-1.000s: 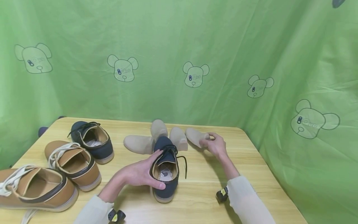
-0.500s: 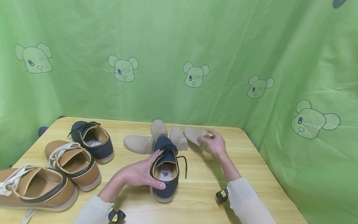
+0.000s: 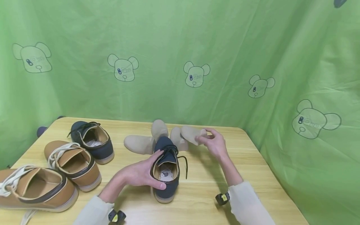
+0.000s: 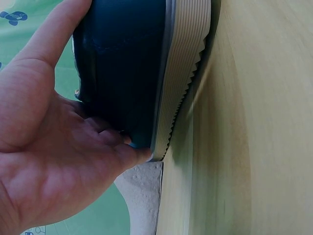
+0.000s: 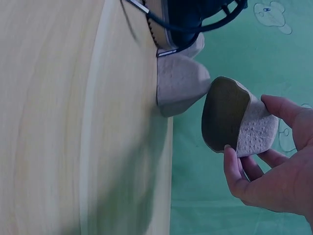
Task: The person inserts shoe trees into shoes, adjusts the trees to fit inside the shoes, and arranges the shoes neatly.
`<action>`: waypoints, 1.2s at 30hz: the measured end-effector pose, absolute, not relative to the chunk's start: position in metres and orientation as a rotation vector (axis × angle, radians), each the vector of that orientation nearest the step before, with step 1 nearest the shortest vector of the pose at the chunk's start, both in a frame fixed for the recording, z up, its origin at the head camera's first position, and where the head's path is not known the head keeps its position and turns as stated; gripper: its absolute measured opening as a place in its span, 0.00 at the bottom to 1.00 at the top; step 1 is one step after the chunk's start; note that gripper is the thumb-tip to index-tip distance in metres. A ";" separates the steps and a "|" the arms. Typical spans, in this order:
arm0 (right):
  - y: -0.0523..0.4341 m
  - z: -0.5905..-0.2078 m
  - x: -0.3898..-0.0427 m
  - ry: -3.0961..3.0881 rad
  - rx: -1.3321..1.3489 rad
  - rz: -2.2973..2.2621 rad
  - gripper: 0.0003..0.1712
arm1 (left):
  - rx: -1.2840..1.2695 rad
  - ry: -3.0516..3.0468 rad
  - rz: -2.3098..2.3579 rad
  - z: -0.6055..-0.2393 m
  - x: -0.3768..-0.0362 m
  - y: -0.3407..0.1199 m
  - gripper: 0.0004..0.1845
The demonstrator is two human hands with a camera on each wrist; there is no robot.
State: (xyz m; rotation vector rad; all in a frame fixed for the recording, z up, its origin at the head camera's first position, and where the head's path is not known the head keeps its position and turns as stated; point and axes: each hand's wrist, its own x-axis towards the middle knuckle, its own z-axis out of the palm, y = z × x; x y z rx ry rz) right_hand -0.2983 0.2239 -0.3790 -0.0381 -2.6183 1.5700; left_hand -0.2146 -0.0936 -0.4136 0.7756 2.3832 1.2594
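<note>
1. Landmark: the navy blue lace-up shoe with the cream ribbed sole (image 3: 166, 170), standing upright near the middle of the pale wooden table (image 3: 197, 200), toe pointing away from me.
2. My left hand (image 3: 140, 175) clasps this shoe at its collar, thumb across the heel opening and fingers along its left flank. The left wrist view shows the palm pressed to the navy side (image 4: 122, 73). Judgement: the grip steadies the shoe and keeps its mouth open and facing up.
3. My right hand (image 3: 215, 144) pinches a beige perforated insole (image 3: 192, 133) by one end, beyond and to the right of the shoe's toe. The right wrist view shows thumb and fingers closed on its edge, dark underside (image 5: 222, 115) turned toward the table and clear of the wood. Judgement: held by the end so the free tip can be aimed.
4. The hands are apart, each clamped on its own item.
5. Three more beige insoles (image 3: 139, 144) lie on the table just past the shoe's toe.
6. Left of the shoe: a second navy shoe (image 3: 91, 141), then two tan shoes with white laces (image 3: 71, 164), well apart from it.
7. Versus 1.0 s ago: the insole lay flat on the table under the right fingertips; now it is lifted and shifted left, overlapping the nearest resting insole in the head view. Left hand and shoe are unchanged.
</note>
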 end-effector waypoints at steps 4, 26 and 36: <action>0.218 -0.375 -0.292 -2.616 -0.011 1.569 0.39 | 0.775 2.382 1.262 -0.414 -0.214 -0.094 0.68; 0.188 -0.349 -0.252 -2.641 0.185 1.599 0.35 | 0.786 2.381 1.280 -0.414 -0.215 -0.093 0.67; 0.182 -0.340 -0.238 -2.730 0.222 1.564 0.36 | 0.768 2.402 1.260 -0.413 -0.214 -0.093 0.68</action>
